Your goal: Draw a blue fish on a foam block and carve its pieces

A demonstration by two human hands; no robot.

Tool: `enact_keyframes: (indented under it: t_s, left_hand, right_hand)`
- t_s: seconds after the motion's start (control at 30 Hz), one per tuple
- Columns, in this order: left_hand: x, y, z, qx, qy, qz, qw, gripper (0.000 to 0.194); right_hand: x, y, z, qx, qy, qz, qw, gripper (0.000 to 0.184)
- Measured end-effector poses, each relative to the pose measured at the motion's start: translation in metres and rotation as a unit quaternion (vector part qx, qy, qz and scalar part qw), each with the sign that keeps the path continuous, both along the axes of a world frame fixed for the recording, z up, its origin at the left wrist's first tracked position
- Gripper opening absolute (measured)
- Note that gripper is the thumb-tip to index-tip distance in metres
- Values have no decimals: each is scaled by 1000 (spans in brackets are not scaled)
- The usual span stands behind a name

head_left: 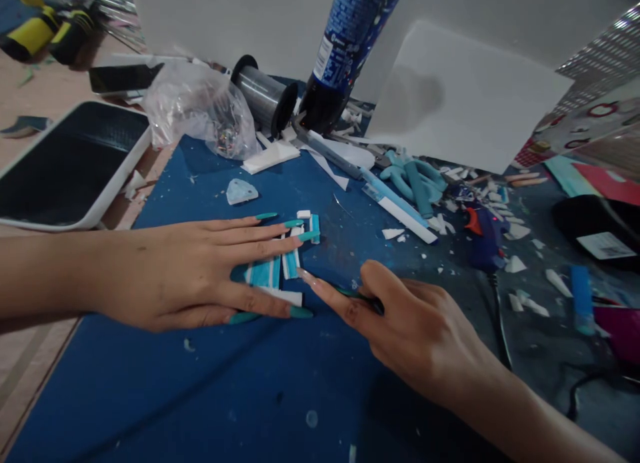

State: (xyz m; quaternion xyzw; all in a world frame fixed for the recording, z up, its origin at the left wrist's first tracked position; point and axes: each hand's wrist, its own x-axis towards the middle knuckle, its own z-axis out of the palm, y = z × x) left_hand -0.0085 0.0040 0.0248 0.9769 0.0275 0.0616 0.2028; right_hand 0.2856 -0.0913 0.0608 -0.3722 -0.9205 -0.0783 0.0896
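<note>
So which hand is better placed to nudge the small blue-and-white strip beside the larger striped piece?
Your right hand, probably: its extended index fingertip is right at the strip, while your left hand lies spread over the larger striped piece.

Pale grey backdrop (pixel 200 23) (rather dim)

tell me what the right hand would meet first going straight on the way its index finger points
The right hand would probably first meet the small blue and white piece at its index fingertip; whether they touch is unclear.
</note>
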Motion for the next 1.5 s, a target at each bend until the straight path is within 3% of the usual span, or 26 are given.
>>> enact_keyframes:
  t_s: [0.13, 0.27, 0.5, 0.7, 0.8, 0.93, 1.03, 1.27, 1.5]
  left_hand:
    - [-1, 0, 1, -12, -9, 6, 1000, 56]
    - [-2, 1, 2, -17, 3, 9, 1000, 58]
    - [-2, 0, -1, -10, -6, 2, 1000, 53]
    - [-4, 1, 0, -19, -16, 26, 999, 52]
    - [-3, 1, 2, -12, 2, 24, 1000, 51]
    - [-3, -1, -3, -8, -4, 1, 1000, 53]
    - [-3, -3, -7, -16, -20, -1, 1000, 56]
    - [2, -3, 3, -23, -4, -1, 1000, 53]
    - [1, -2, 5, 11, -9, -11, 1000, 51]
  right_hand:
    - [9, 0, -4, 23, 2, 2, 1000, 50]
    - [22, 1, 0, -17, -41, 21, 999, 54]
    - [26, -1, 6, 2, -47, -13, 999, 52]
    - [31, -6, -2, 117, -57, -111, 985, 58]
    - [33, -5, -1, 137, -36, -132, 981, 60]
    - [22, -1, 0, 68, 43, -67, 995, 52]
    - [11, 1, -4, 14, 31, -30, 999, 51]
    - [7, 6, -12, 12, 3, -19, 1000, 58]
    - [6, 11, -6, 6, -1, 5, 1000, 53]
